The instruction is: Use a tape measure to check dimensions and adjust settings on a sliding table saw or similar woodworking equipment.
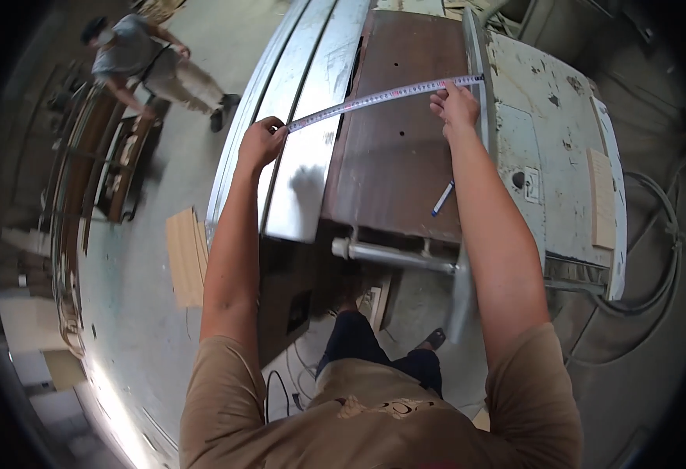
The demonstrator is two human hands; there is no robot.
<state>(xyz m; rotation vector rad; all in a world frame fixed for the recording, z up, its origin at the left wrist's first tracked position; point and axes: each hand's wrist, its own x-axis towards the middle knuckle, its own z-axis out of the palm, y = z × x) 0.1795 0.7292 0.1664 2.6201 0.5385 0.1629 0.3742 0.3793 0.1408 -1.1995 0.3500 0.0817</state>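
Note:
A white tape measure [382, 97] is stretched across a machine table, sloping up to the right. Its left part runs into my left hand [262, 143], whose fingers are closed on it above the shiny metal strips; any case is hidden. Close to the tape's right end, my right hand [458, 108] pinches the blade near an upright metal rail [477, 59], which the tape's tip reaches. Beneath the tape lies a brown metal plate [405, 168] with small holes. A blue and white pen [442, 198] rests on that plate, left of my right forearm.
Bright metal strips [296, 211] form the table's left side. Right of the rail is a worn pale panel [519, 133] with a wooden strip [601, 199]. A round bar [397, 255] crosses the front. Coiled hoses [671, 234] hang right. Another person [143, 66] stands by a rack at upper left.

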